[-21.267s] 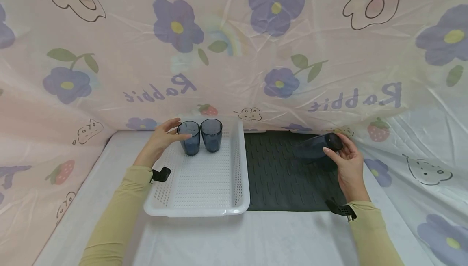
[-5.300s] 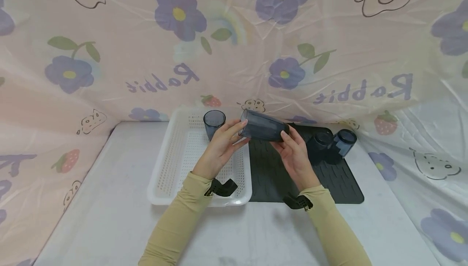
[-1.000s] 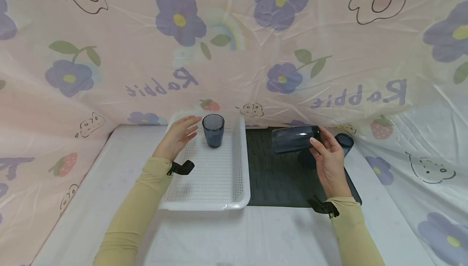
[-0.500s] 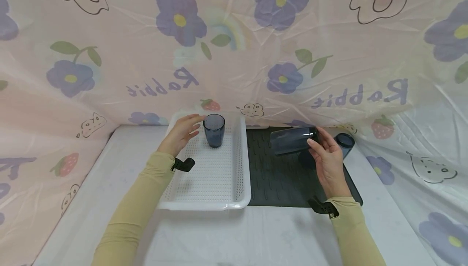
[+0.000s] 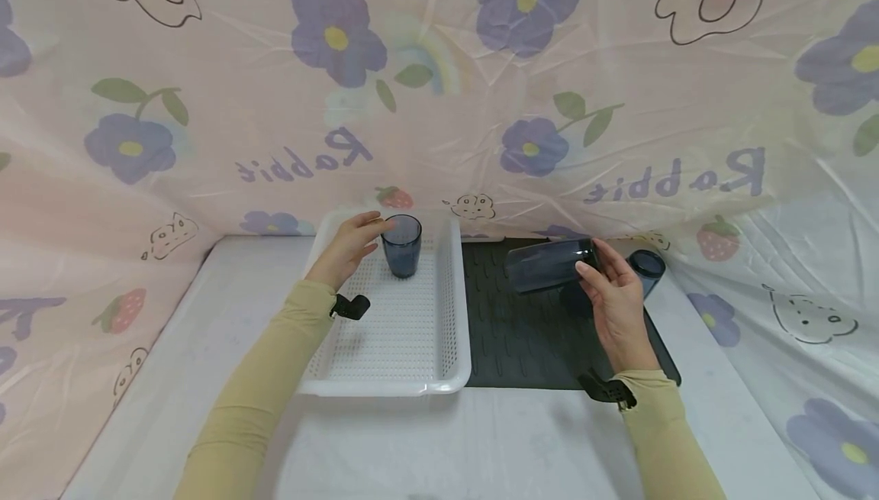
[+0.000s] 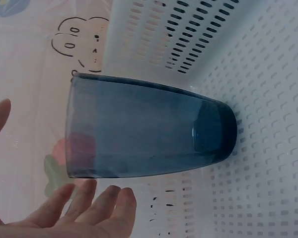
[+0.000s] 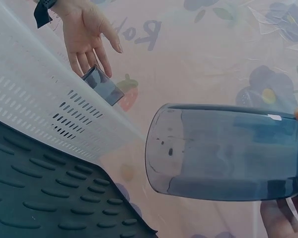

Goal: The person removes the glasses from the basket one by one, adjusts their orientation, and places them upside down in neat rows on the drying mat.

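Note:
In the head view my right hand point(image 5: 618, 305) grips a blue-tinted drinking glass point(image 5: 545, 265) by its base end. That glass lies almost sideways in the air over the dark ridged mat, its mouth toward the left. My left hand point(image 5: 346, 250) reaches over the white basket point(image 5: 384, 388), fingers extended beside a second glass point(image 5: 402, 248) standing upright inside it. In the left wrist view, fingertips point(image 6: 125, 198) lie close along one side of that glass point(image 6: 149, 129), the thumb apart on the other side; contact is unclear.
On the mat point(image 5: 508, 343), right of the basket, another glass point(image 5: 647, 267) stands base up, partly behind my right hand. A dark shape point(image 5: 575, 299) below the held glass is mostly hidden. A patterned curtain point(image 5: 439, 126) rises behind the white table point(image 5: 481, 446).
Earlier two glasses stood in the basket; one stands there now. Both hands held a glass about five seconds ago; now only my right does. My left hand has just moved right toward the basket's glass.

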Tool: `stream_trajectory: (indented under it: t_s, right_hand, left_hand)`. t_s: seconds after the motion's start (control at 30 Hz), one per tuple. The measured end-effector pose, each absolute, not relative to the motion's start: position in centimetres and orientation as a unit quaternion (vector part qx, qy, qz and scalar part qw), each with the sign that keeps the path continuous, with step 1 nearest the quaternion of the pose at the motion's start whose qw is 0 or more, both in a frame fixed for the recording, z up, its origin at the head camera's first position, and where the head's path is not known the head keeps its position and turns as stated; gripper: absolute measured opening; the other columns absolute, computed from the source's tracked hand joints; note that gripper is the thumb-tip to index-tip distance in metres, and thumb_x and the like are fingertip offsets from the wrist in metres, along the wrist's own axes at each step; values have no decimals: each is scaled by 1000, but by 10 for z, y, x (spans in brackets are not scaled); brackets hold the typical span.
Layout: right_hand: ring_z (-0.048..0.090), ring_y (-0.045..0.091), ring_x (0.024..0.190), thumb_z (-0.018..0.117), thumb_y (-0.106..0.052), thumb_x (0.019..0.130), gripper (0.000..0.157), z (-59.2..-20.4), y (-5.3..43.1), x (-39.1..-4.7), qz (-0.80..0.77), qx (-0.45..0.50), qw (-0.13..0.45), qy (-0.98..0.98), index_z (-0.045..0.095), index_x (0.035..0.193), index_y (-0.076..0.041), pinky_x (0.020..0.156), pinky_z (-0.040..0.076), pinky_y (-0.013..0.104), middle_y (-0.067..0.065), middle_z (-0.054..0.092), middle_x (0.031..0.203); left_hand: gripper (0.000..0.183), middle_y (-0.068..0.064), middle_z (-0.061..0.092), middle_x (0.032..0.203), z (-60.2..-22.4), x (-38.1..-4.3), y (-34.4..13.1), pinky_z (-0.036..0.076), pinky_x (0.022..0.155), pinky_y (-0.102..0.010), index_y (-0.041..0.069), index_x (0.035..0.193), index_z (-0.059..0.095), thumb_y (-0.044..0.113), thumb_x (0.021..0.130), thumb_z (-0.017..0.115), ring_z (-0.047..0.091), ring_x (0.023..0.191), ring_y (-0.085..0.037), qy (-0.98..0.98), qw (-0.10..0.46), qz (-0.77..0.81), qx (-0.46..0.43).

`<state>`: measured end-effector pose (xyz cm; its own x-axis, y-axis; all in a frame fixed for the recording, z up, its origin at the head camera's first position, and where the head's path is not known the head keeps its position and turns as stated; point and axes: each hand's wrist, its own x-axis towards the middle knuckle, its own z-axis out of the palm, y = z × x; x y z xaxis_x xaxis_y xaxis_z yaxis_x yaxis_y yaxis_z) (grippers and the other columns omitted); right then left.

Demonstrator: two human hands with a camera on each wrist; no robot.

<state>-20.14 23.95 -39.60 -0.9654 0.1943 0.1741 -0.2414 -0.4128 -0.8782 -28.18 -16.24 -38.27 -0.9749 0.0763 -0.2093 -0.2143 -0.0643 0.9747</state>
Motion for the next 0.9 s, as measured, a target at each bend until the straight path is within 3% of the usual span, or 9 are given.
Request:
stream_trajectory:
  t_s: [0.17, 0.33, 0.63, 0.9]
  right_hand:
    - [53, 16, 104, 68, 9, 83, 61, -396, 240, -201, 836, 23, 132, -532, 44, 139, 4, 75, 53, 21, 9, 50, 126]
    - [54, 16, 106, 70, 9, 82, 56, -396, 239, -202, 828, 17, 141, -542, 53, 134, -1, 75, 53, 20, 10, 51, 127]
    - [47, 22, 123, 69, 15, 80, 58, -399, 238, -205, 819, 19, 150, -554, 54, 134, -2, 90, 50, 22, 11, 48, 131]
    - [50, 21, 121, 73, 14, 77, 59, -401, 237, -209, 792, 13, 164, -587, 56, 132, -3, 92, 48, 19, 11, 51, 128]
  left_hand:
    - [81, -10, 31, 151, -388, -289, -159, 27, 113, -40, 7, 150, 29, 25, 86, 75, 29, 138, -23, 693, 94, 714, -42]
    - [82, -10, 30, 152, -392, -294, -156, 28, 113, -35, 6, 150, 29, 24, 85, 76, 27, 139, -22, 701, 88, 707, -28]
    - [88, -6, 28, 153, -390, -289, -150, 20, 116, -37, 10, 151, 27, 24, 81, 79, 19, 142, -23, 740, 97, 666, 2]
    - [92, -6, 33, 151, -395, -291, -149, 25, 114, -38, 9, 150, 28, 19, 77, 82, 22, 141, -25, 763, 86, 640, 20]
